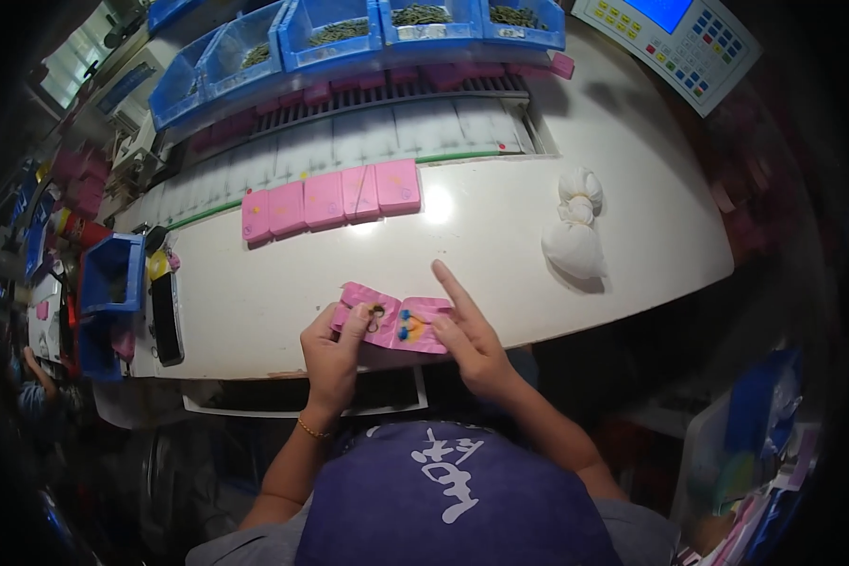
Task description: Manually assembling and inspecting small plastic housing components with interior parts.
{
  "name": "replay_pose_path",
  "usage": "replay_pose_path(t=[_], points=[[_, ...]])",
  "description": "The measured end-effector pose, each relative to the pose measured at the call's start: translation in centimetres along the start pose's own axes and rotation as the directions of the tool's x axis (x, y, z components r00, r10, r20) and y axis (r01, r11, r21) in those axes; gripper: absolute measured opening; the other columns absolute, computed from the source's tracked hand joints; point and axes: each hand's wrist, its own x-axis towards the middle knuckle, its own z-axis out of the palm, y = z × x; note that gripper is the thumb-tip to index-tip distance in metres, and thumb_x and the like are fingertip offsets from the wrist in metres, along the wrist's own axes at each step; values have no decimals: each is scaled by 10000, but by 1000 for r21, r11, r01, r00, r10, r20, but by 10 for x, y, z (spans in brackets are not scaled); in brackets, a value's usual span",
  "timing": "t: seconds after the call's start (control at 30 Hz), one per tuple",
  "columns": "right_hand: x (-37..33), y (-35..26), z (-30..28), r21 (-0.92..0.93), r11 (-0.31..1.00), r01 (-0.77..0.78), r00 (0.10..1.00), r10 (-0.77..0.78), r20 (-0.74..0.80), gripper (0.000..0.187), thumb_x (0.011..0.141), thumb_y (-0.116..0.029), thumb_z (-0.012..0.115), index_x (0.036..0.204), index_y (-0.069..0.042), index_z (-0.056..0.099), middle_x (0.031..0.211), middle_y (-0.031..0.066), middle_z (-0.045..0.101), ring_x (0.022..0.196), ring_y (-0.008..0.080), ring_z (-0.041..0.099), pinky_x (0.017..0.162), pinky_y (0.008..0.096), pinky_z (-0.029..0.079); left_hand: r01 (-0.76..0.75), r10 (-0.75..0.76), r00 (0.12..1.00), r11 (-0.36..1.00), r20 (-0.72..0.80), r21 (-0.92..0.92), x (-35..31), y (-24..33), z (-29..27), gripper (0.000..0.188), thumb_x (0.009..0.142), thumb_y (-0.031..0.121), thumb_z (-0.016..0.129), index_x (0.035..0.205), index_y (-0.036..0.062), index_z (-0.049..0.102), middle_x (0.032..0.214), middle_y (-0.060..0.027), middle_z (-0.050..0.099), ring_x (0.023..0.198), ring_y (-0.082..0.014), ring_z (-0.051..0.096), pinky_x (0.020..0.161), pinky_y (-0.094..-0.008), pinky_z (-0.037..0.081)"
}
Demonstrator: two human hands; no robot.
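Note:
In front of me an unfolded pink paper packet [383, 335] is held spread between my hands, above the table's near edge. Small dark curved pieces lie on its left panel. The right panel shows a blue and yellow shape [408, 324], too small to make out. My left hand [334, 354] grips the left side, thumb pressed on the panel. Thumb and bent fingers of my right hand [474, 347] hold the right edge, while its index finger points up and away. Beyond them, several closed pink packets [324, 201] stand side by side in a slanting row.
Blue bins [330, 36] with small metal parts line the back, above a slotted machine bed [349, 141]. A knotted white bag [574, 245] lies on the table's right. A control panel [679, 42] stands at upper right. At left are a black phone-like slab [167, 319] and blue boxes [113, 274].

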Motion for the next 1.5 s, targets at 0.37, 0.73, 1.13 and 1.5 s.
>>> replay_pose_path(t=[0.37, 0.73, 1.13, 1.5], points=[[-7, -14, 25, 358, 934, -27, 994, -14, 112, 739, 1053, -94, 424, 1581, -81, -92, 1370, 159, 479, 1176, 136, 510, 1025, 265, 383, 253, -84, 966, 469, 243, -846, 9, 39, 33, 794, 923, 760, 363, 1105, 16, 572, 947, -132, 619, 968, -299, 640, 950, -471, 496], [12, -56, 15, -771, 540, 337, 892, -445, 79, 360, 832, -36, 719, 1186, -60, 657, 816, 95, 634, 689, 244, 567, 619, 354, 469, 264, -188, 964, 732, 186, -628, 5, 38, 28, 880, 964, 732, 276, 1131, -77, 580, 761, -104, 581, 649, -184, 602, 616, -339, 542], [48, -56, 32, -686, 504, 526, 820, -516, 249, 313, 778, 56, 691, 1073, -22, 620, 993, 134, 609, 879, 309, 608, 754, 390, 515, 227, -232, 972, 854, 49, -469, 0, 31, 34, 724, 1018, 624, 327, 1036, -37, 621, 892, -80, 642, 706, -89, 622, 568, -203, 503], [54, -54, 22, -680, 534, 502, 857, -412, 309, 350, 776, 88, 645, 1093, -17, 540, 962, 145, 561, 909, 320, 596, 756, 375, 511, 246, -263, 964, 862, 22, -444, 2, 36, 36, 712, 1027, 596, 336, 1046, -56, 620, 865, -115, 649, 634, -138, 634, 531, -252, 525]])
